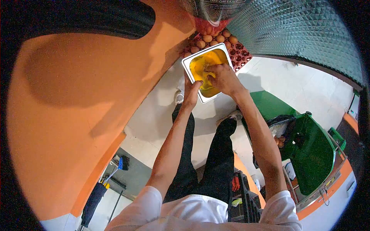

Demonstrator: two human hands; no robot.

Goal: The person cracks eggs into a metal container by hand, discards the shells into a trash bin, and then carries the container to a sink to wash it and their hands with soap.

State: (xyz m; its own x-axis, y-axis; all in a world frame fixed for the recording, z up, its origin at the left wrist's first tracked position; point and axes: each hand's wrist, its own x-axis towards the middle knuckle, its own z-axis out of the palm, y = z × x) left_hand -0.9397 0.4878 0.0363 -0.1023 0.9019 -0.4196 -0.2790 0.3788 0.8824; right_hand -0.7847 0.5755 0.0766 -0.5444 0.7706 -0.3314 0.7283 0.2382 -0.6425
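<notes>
A white rectangular tub (187, 61) holds yellow beaten egg (198, 66). My left hand (191, 90) grips the tub's near left side, its thumb over the rim and the other fingers mostly hidden beneath. My right hand (223, 79) reaches over the right rim with its fingers bent and apart, down at the egg. Their tips are partly hidden, and I cannot make out anything between them. Just beyond the tub is a reddish egg tray (243, 57), with several brown eggs (208, 38) in its cups and bare cups at the right.
An orange wall (84, 77) rises on the left. A green wheeled bin (314, 154) with its lid open stands at the right, eggshells (280, 141) inside. Textured metallic sheeting (293, 30) curves across the upper right. A blue brush (123, 163) and a black crate (246, 200) are lower down.
</notes>
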